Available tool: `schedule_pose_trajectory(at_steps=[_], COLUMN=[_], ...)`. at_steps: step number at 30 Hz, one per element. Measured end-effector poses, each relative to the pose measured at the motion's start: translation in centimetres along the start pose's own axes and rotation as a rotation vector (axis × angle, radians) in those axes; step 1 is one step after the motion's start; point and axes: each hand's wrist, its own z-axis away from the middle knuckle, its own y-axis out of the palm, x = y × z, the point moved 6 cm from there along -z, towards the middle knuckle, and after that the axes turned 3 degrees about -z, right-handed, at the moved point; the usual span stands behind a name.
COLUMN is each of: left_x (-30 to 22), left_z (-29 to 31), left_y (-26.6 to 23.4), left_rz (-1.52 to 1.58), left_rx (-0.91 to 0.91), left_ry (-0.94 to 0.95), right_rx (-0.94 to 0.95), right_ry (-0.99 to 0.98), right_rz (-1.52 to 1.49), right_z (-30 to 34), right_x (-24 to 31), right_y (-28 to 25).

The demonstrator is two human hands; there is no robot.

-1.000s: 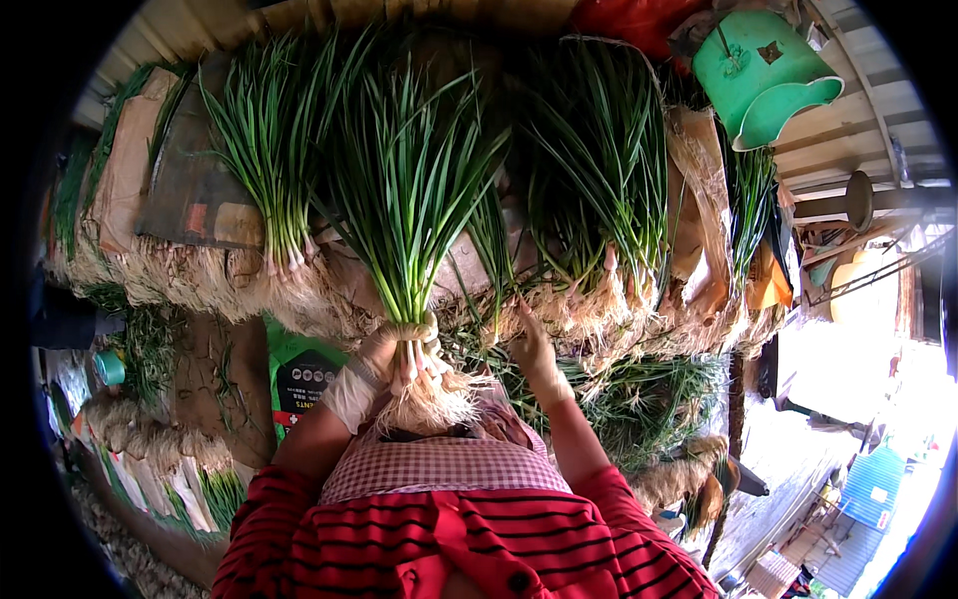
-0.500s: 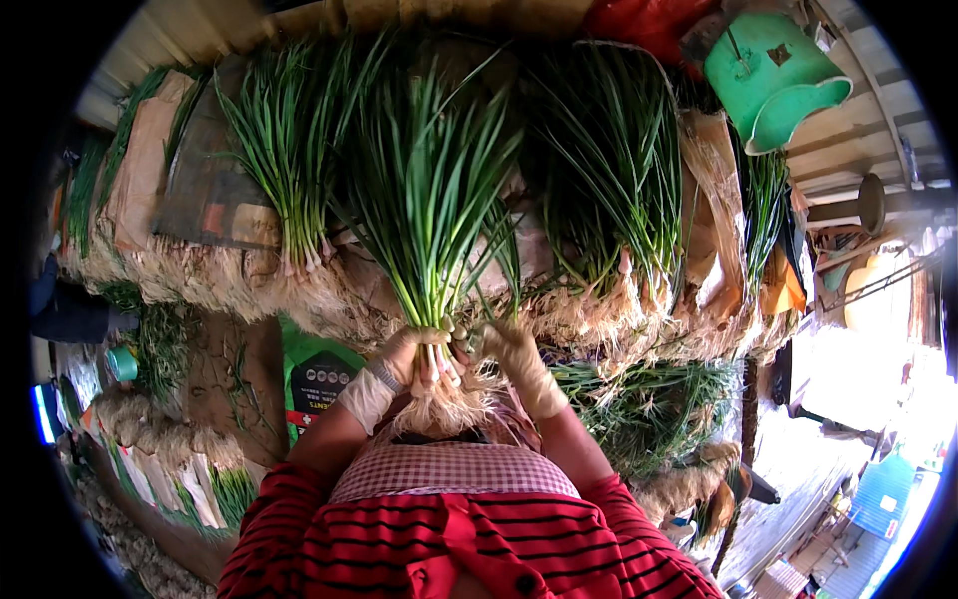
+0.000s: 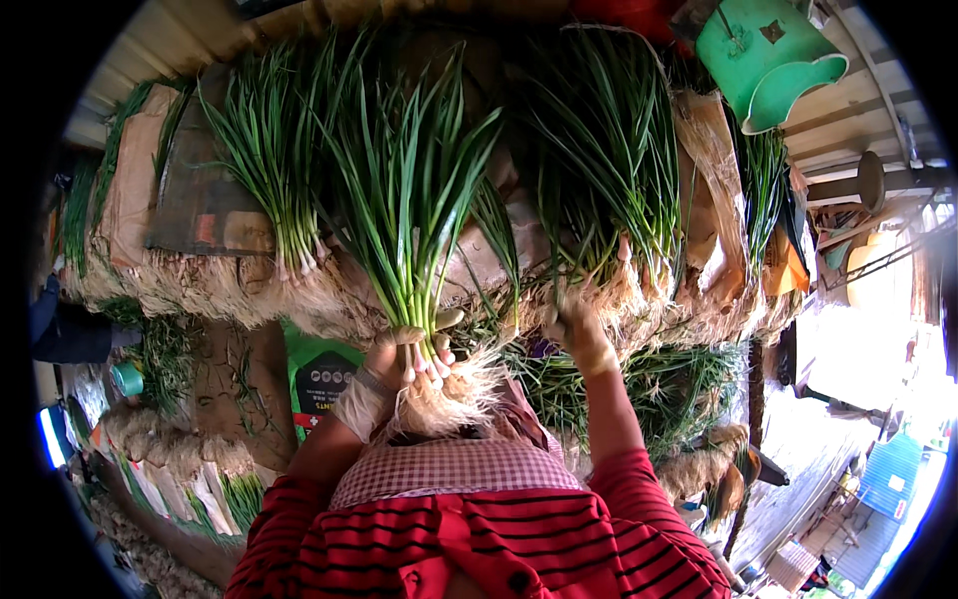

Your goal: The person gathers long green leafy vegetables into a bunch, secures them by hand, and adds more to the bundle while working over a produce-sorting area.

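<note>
My left hand (image 3: 391, 357), in a pale glove, grips a bunch of green onions (image 3: 409, 215) just above its pale roots, holding it upright before me. Its long green leaves fan upward. My right hand (image 3: 574, 324), also gloved, reaches to the right into a pile of green onions (image 3: 609, 170) lying on the brown sacking, fingers among the stalks near the roots. What the right hand grasps is hidden by the leaves.
Another bunch of green onions (image 3: 269, 160) lies at the left on brown cardboard (image 3: 205, 200). A green plastic watering can (image 3: 773, 55) stands at the top right. A green bag (image 3: 321, 374) sits below the pile. More onions (image 3: 669, 389) lie lower right.
My right hand has left the held bunch and moved right into the pile. The left hand keeps the bunch, now slightly lower and more central.
</note>
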Motion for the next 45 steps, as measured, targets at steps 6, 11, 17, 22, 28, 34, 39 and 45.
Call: schedule_pose_trajectory(at_steps=[6, 11, 17, 22, 28, 34, 39, 45], left_x=[0.2, -1.2, -0.1, 1.1, 0.9, 1.2, 1.0, -0.2], left_z=[0.0, -0.2, 1.2, -1.3, -1.2, -0.1, 0.4, 1.2], left_y=[-0.7, 2.6, -1.9, -1.6, -1.4, 1.0, -0.8, -1.3], left_rz=[-0.106, -0.130, -0.326, -0.245, -0.119, 0.039, -0.116, -0.142], left_rx=[-0.166, -0.084, -0.267, -0.204, -0.250, -0.027, -0.201, -0.249], left_ry=[-0.014, 0.063, 0.025, -0.056, -0.055, -0.047, -0.090, -0.164], right_rx=[0.044, 0.173, 0.114, 0.083, -0.427, -0.172, -0.147, 0.601], right_ry=[0.614, 0.497, 0.417, 0.371, -0.086, 0.381, -0.079, -0.087], right_rz=[0.038, 0.051, -0.941, -0.951, -0.064, 0.321, -0.135, 0.575], right_z=[4.9, -5.2, -6.5, -7.9, -7.2, -8.2, -6.5, -4.1], right_x=[-11.3, -11.2, -0.1, 5.7, 7.6, 0.1, 9.6, 10.1], right_y=[6.8, 9.6, 5.7, 8.8, 7.6, 2.0, 5.1, 10.6])
